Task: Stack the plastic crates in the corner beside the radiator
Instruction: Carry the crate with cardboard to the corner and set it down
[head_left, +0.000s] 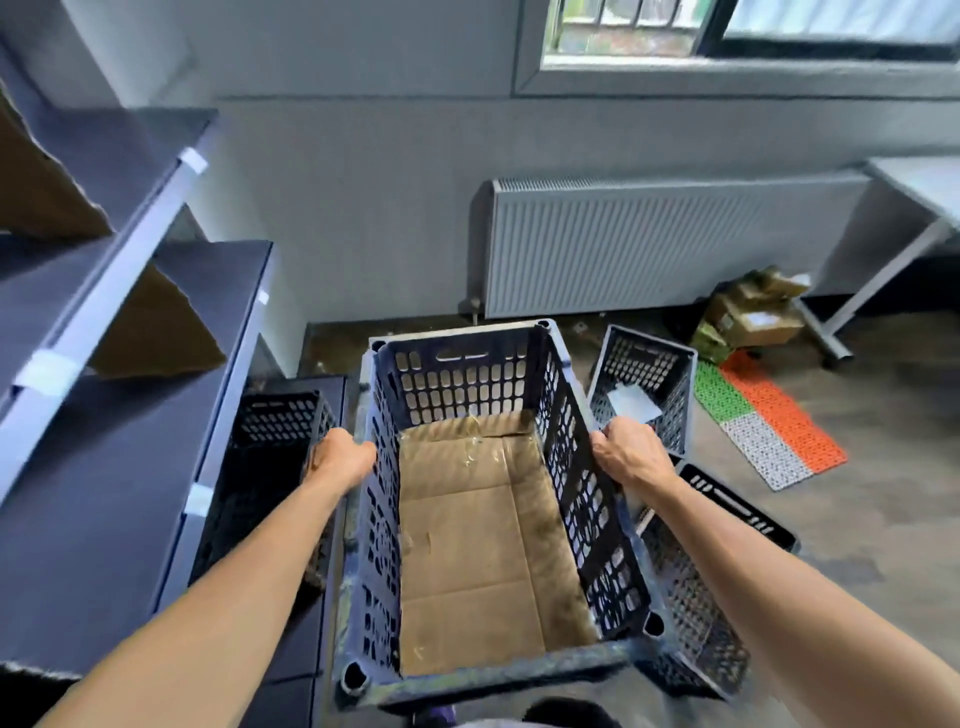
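I hold a dark blue perforated plastic crate (462, 379) in front of me, its floor lined with brown cardboard. My left hand (343, 457) grips its left rim and my right hand (631, 454) grips its right rim. A black crate (275, 415) stands on the floor to the left, beside the shelving. Another dark crate (644, 374) with a white paper in it stands to the right, near the radiator (649, 244). A third black crate (717, 587) sits on the floor by my right forearm.
Dark shelving (130, 322) with cardboard sheets fills the left side. A plastic mat (769, 421) in green, white and orange lies on the floor at right. Cardboard boxes (753, 317) sit under a white table (914, 208). A window is above the radiator.
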